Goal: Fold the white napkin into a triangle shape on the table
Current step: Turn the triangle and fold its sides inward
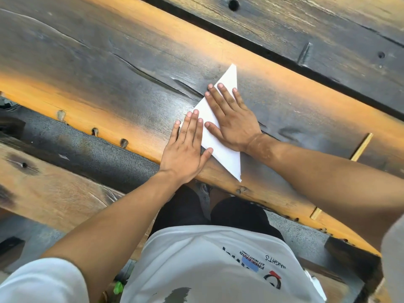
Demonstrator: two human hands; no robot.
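Though already triangular, white napkin (220, 136) lies flat near the bench's (91, 68) near edge, thin, light, likely to slide. Left hand (185, 147) and right hand (231, 121) press it, fingers straight, spread narrow. Best lifted by 1 corner.

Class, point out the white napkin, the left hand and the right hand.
white napkin (228, 159): head view, bare lower part.
left hand (185, 152): head view, back of hand.
right hand (235, 123): head view, back of hand.
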